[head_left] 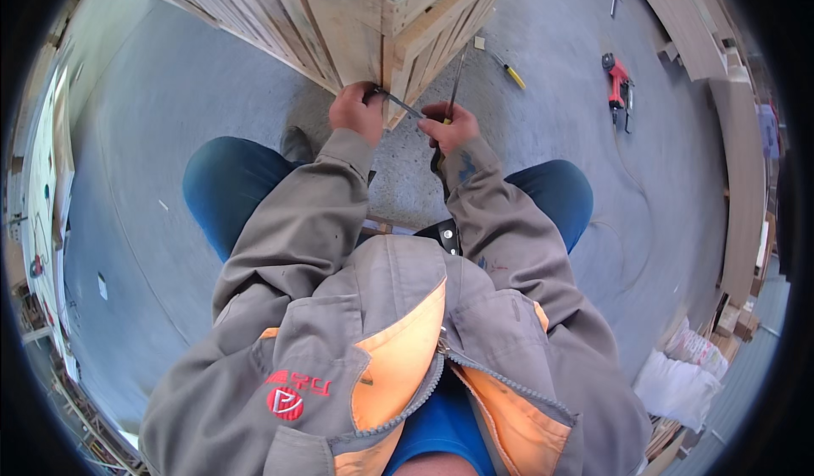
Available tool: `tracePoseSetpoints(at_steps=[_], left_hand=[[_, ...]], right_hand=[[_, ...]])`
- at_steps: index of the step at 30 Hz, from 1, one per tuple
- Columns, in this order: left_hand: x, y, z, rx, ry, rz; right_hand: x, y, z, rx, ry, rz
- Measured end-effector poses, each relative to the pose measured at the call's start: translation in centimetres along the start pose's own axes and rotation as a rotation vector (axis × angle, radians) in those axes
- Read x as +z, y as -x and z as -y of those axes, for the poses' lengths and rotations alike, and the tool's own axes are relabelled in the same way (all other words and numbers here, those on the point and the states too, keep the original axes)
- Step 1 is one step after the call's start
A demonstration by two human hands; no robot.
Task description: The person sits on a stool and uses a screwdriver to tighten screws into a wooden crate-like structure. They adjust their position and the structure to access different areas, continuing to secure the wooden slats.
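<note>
A slatted wooden crate (339, 39) stands in front of me, one vertical corner pointing my way. My left hand (357, 113) is closed at the lower left of that corner, fingers around the end of a thin dark strip (402, 104). The strip slants across the corner to my right hand (451, 127), whose thumb and fingertips meet its other end. Also in my right hand is a screwdriver-like tool, its thin metal shaft (459, 82) pointing up and away and a bit of yellow handle showing. The exact kind of strip is too small to tell.
On the floor to the right lie a yellow-handled screwdriver (514, 74), a small wood block (480, 43), a hammer (615, 1) and a red nail gun (617, 83) with a hose. Long boards (739, 188) line the right side; white sacks (680, 384) lie lower right.
</note>
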State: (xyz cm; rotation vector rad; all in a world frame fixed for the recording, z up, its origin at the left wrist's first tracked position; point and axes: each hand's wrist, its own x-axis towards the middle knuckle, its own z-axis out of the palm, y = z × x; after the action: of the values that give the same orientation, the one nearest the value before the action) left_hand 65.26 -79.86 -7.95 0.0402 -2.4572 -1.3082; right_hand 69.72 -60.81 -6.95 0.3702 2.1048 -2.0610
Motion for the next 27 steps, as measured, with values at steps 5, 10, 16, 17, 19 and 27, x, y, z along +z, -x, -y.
tracePoseSetpoints(at_steps=[5, 10, 16, 17, 19, 27], left_hand=[[0.1, -0.1, 0.1, -0.026, 0.016, 0.01], [-0.1, 0.0, -0.3, -0.057, 0.045, 0.016], [-0.6, 0.1, -0.7, -0.086, 0.043, 0.048], [-0.6, 0.1, -0.7, -0.095, 0.041, 0.055], [-0.7, 0.1, -0.7, -0.112, 0.032, 0.07], [-1.0, 0.1, -0.8, -0.17, 0.124, 0.179]], right_hand=[[0.0, 0.0, -0.1, -0.01, 0.031, 0.016], [0.4, 0.5, 0.2, 0.0, 0.055, -0.002], [1.2, 1.1, 0.6, 0.039, -0.022, -0.054], [1.3, 1.2, 0.6, 0.038, -0.021, -0.059], [1.7, 1.4, 0.8, 0.036, -0.024, -0.066], [2.5, 1.5, 0.6, 0.106, -0.008, -0.165]])
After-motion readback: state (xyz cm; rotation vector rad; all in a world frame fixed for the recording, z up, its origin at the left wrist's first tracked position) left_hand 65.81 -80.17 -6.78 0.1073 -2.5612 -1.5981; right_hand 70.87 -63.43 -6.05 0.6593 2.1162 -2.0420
